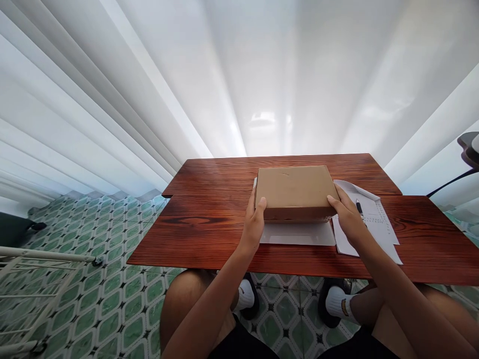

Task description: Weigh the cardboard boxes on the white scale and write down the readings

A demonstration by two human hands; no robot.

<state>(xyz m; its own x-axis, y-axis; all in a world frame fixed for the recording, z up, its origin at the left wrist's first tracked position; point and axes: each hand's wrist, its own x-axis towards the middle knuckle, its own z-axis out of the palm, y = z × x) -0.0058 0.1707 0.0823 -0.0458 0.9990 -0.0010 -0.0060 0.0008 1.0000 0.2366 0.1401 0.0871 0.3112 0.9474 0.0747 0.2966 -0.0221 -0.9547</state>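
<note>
Between my two hands is a closed brown cardboard box point(294, 187), its plain top facing up. My left hand point(255, 219) grips its left end, thumb at the near corner. At the right end, my right hand point(348, 212) holds the box with the thumb on the near top corner. Under the box lies a flat white panel point(299, 234), partly covered, whose kind I cannot make out. Whether the box rests on it or is slightly lifted is hard to tell.
Papers with writing point(377, 224) and a black pen point(359, 207) lie on the wooden table point(202, 219) to the right. White curtains point(262, 75) hang behind. A white metal rack point(41, 279) stands on the tiled floor at left. My legs are below the table edge.
</note>
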